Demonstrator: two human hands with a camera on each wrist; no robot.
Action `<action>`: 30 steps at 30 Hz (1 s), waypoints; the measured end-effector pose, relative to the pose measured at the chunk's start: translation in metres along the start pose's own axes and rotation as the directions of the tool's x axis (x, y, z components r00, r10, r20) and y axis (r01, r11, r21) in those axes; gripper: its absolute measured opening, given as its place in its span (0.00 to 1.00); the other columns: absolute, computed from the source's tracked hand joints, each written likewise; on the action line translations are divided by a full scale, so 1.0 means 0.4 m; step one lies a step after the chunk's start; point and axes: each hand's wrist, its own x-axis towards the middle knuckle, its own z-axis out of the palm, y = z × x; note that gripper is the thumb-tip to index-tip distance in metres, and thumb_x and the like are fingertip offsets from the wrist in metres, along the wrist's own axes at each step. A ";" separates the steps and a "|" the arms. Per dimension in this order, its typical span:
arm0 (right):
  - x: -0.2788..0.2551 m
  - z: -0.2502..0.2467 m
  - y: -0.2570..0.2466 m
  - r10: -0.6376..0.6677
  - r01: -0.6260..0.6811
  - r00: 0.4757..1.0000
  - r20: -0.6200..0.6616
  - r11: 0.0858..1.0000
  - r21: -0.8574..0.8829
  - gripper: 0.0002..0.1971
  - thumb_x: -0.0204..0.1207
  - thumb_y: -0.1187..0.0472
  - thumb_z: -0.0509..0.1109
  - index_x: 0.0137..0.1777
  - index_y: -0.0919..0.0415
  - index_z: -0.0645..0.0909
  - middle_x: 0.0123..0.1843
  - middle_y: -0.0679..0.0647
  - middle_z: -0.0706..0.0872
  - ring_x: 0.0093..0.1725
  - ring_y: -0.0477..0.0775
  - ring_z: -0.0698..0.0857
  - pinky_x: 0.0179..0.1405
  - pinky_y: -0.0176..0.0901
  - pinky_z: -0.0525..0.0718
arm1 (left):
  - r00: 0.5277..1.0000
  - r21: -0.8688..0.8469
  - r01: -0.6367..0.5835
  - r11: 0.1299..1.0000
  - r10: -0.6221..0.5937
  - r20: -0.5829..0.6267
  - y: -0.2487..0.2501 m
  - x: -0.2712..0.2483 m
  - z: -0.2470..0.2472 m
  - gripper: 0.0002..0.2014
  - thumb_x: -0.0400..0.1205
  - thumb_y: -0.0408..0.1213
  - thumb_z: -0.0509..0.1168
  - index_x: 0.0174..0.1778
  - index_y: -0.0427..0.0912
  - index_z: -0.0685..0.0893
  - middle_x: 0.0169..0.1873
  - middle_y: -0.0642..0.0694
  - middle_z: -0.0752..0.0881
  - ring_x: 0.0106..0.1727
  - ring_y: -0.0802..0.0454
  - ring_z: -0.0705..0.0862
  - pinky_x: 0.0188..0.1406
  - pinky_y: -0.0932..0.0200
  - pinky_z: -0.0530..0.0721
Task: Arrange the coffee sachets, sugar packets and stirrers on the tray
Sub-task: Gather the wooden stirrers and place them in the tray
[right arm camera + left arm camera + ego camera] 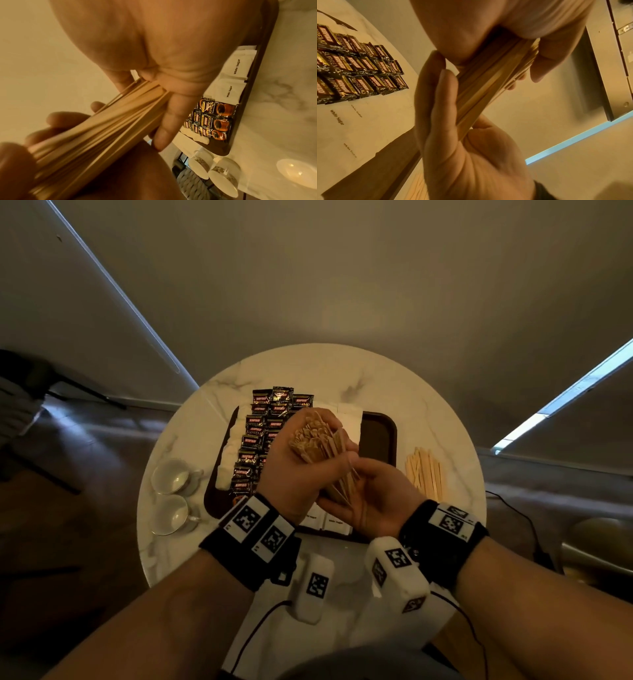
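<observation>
Both hands hold one thick bundle of wooden stirrers [322, 446] above the dark brown tray [380, 436]. My left hand [298, 470] grips the bundle's upper part, fingers curled round it. My right hand [373, 494], palm up, holds the lower ends. Up close, the bundle [488, 86] runs between the left hand [539, 60] and the right hand [462, 148]. Black coffee sachets [260, 433] lie in rows on the tray's left half. White sugar packets [349, 419] lie beside and below them. The tray's right end is bare.
More loose stirrers [426, 474] lie in a heap on the round marble table [308, 368], right of the tray. Two white cups [171, 475] [169, 515] stand at the table's left edge. A white saucer [298, 174] sits near them.
</observation>
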 end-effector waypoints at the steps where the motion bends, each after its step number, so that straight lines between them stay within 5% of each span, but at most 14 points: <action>1: 0.002 0.001 -0.001 -0.010 0.010 1.000 -0.006 1.000 0.000 0.19 0.88 0.58 0.63 0.73 0.67 0.83 0.64 0.67 0.90 0.60 0.66 0.92 0.62 0.60 0.91 | 1.000 0.024 0.001 1.000 0.000 -0.010 -0.006 0.000 0.004 0.18 0.71 0.21 0.75 0.54 0.36 0.80 0.42 0.37 0.87 0.49 0.39 0.89 0.53 0.44 0.89; 7: 0.016 -0.015 -0.010 -0.012 0.011 0.999 -0.043 1.000 -0.022 0.25 0.84 0.58 0.63 0.79 0.63 0.80 0.77 0.66 0.83 0.75 0.67 0.84 0.66 0.64 0.89 | 0.999 0.203 -0.035 0.979 0.038 -0.014 -0.018 -0.005 0.033 0.07 0.74 0.32 0.72 0.46 0.45 0.85 0.43 0.32 0.87 0.48 0.28 0.87 0.53 0.25 0.87; 12: 0.010 -0.017 -0.022 -0.041 0.040 0.997 -0.067 0.999 -0.021 0.20 0.88 0.59 0.60 0.73 0.66 0.85 0.68 0.67 0.89 0.59 0.65 0.93 0.51 0.56 0.94 | 0.999 0.273 -0.046 0.961 0.049 -0.006 -0.018 -0.015 0.051 0.14 0.72 0.24 0.75 0.49 0.44 0.83 0.43 0.50 0.88 0.47 0.49 0.89 0.52 0.52 0.89; 15: 0.013 -0.019 -0.023 -0.044 0.042 0.996 -0.080 0.999 -0.035 0.19 0.89 0.60 0.58 0.66 0.66 0.88 0.63 0.66 0.91 0.56 0.64 0.94 0.52 0.56 0.95 | 1.000 0.286 -0.017 0.958 0.021 -0.010 -0.019 -0.015 0.049 0.20 0.72 0.22 0.78 0.52 0.50 0.84 0.44 0.50 0.90 0.48 0.51 0.90 0.53 0.55 0.89; 18: 0.024 -0.024 -0.014 -0.059 0.055 0.996 -0.074 0.996 -0.067 0.18 0.87 0.64 0.59 0.61 0.63 0.92 0.63 0.64 0.91 0.60 0.62 0.92 0.56 0.56 0.93 | 0.998 0.346 -0.032 0.938 0.047 -0.036 -0.018 -0.013 0.059 0.17 0.73 0.27 0.78 0.45 0.55 0.86 0.42 0.58 0.89 0.47 0.56 0.89 0.50 0.62 0.87; 21: 0.022 -0.013 -0.011 -0.075 0.070 0.995 -0.067 0.994 -0.084 0.15 0.79 0.63 0.66 0.53 0.62 0.95 0.60 0.63 0.92 0.57 0.61 0.94 0.61 0.55 0.91 | 0.998 0.329 -0.019 0.944 0.038 -0.054 -0.018 -0.009 0.062 0.12 0.74 0.27 0.76 0.45 0.49 0.88 0.45 0.56 0.91 0.50 0.56 0.90 0.52 0.62 0.87; 23: 0.019 -0.007 -0.015 -0.079 0.074 0.994 -0.080 0.995 -0.071 0.16 0.81 0.61 0.66 0.57 0.61 0.94 0.60 0.63 0.93 0.56 0.61 0.94 0.60 0.57 0.91 | 0.999 0.318 -0.018 0.948 0.032 -0.038 -0.016 -0.008 0.061 0.09 0.76 0.22 0.75 0.47 0.39 0.88 0.50 0.51 0.93 0.53 0.54 0.91 0.55 0.62 0.87; 25: 0.024 -0.009 -0.019 -0.064 0.060 0.991 -0.114 0.998 -0.034 0.18 0.90 0.57 0.60 0.69 0.59 0.88 0.62 0.64 0.92 0.56 0.63 0.94 0.53 0.61 0.94 | 0.999 0.298 0.004 0.955 0.006 -0.034 -0.015 -0.006 0.059 0.07 0.77 0.17 0.72 0.46 0.31 0.87 0.44 0.55 0.94 0.50 0.60 0.91 0.52 0.67 0.86; 27: 0.031 -0.013 -0.020 -0.052 0.047 0.987 -0.150 0.998 -0.034 0.19 0.93 0.56 0.58 0.77 0.56 0.82 0.65 0.64 0.91 0.60 0.64 0.93 0.48 0.60 0.94 | 0.999 0.282 0.007 0.959 0.009 -0.054 -0.005 -0.005 0.064 0.11 0.78 0.15 0.71 0.45 0.36 0.85 0.37 0.60 0.92 0.45 0.64 0.90 0.50 0.69 0.85; 30: 0.033 -0.008 -0.020 -0.032 0.024 0.991 -0.129 0.997 -0.067 0.19 0.91 0.57 0.62 0.77 0.58 0.82 0.69 0.63 0.89 0.65 0.64 0.91 0.50 0.59 0.93 | 0.997 0.230 -0.019 0.973 0.036 -0.071 -0.003 -0.006 0.063 0.19 0.77 0.17 0.73 0.55 0.45 0.87 0.41 0.51 0.92 0.48 0.53 0.92 0.53 0.61 0.88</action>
